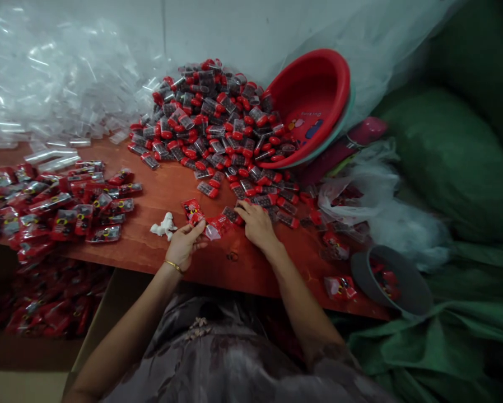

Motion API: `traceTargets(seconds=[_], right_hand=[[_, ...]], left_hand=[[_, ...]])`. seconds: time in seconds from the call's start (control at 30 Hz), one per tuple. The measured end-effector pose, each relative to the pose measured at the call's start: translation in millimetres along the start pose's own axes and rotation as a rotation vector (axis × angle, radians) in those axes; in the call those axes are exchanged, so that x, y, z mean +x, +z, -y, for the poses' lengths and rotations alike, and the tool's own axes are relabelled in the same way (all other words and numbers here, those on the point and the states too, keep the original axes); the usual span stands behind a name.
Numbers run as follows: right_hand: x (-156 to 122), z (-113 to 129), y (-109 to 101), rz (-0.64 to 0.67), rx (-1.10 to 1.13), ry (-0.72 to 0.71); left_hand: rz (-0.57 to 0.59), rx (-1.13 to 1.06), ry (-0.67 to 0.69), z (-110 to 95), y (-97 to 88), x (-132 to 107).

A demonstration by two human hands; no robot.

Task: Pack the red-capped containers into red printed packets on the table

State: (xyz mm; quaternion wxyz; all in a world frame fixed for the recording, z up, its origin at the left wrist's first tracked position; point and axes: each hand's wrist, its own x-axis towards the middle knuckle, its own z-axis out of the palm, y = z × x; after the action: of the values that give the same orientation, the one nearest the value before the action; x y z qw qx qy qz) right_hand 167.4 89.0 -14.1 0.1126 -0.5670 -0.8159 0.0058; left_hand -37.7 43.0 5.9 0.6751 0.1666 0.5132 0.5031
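My left hand [185,244], with a gold bangle at the wrist, pinches a small clear bag with a red printed card [212,225] on the reddish wooden table [167,193]. My right hand [256,222] lies over a small red-capped clear box [232,215] right beside that bag, its fingers curled on it. Just beyond my hands spreads a big heap of the same red-capped boxes [218,120], spilling from a tipped red plastic basin [312,106].
Filled red packets [62,207] pile up at the table's left, more lie in a carton [45,308] below. Empty clear bags [45,84] are heaped at the back left. A white crumpled scrap [164,226], a grey bowl [392,280] and green sacks [453,162] sit at the right.
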Motion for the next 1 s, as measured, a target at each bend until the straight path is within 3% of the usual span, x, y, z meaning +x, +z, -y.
traceTargets(seconds=[0.13, 0.33, 0.5, 0.7, 0.87, 1.0], right_hand=[[-15, -14, -7, 0.112, -0.162, -0.105], [-30, -9, -13, 0.057, -0.131, -0.148], [-11, -10, -12, 0.152, -0.125, -0.425], [20, -13, -13, 0.188, -0.111, -0.54], [32, -14, -17, 0.204, -0.094, -0.512], [10, -5, -30, 0.068, 0.083, -0.384]], left_hand=[[0.057, 0.005, -0.044, 4, 0.3, -6], [0.042, 0.012, -0.071, 16, -7.3, -10], [0.027, 0.004, -0.081, 13, -8.5, -17], [0.102, -0.055, -0.18, 5, -5.3, -27], [0.086, -0.086, -0.227, 3, -4.9, -27], [0.031, -0.105, -0.259, 2, -6.0, -26]])
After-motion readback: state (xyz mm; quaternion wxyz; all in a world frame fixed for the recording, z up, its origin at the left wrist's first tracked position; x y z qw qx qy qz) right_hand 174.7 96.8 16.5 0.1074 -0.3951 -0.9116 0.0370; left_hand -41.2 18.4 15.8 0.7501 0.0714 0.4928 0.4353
